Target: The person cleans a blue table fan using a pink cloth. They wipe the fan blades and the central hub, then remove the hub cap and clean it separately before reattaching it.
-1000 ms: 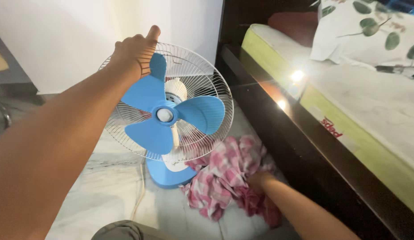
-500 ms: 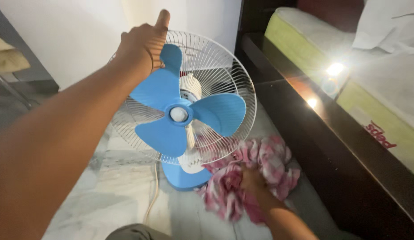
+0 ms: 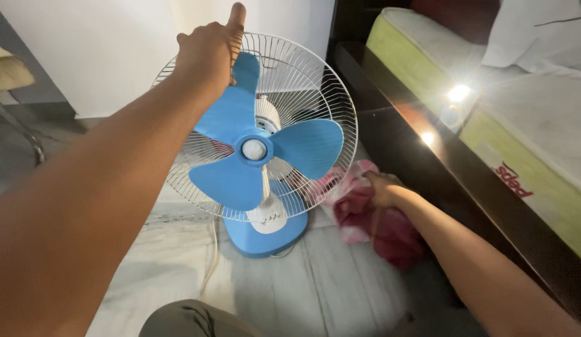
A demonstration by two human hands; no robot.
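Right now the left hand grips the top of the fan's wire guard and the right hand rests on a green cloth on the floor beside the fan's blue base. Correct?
Not quite: the cloth is pink and white, not green, as the head view shows. The rest holds: the left hand grips the top of the fan's wire guard, and the right hand rests on the cloth beside the blue base.

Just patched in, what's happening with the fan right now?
The person's left hand grips the top rim of a table fan, which stands on a marble floor. The fan's front guard is off, so its blue blades are exposed against the white rear grille. The right hand grips a pink checked cloth bunched on the floor beside the fan's blue base, next to a dark bed frame.
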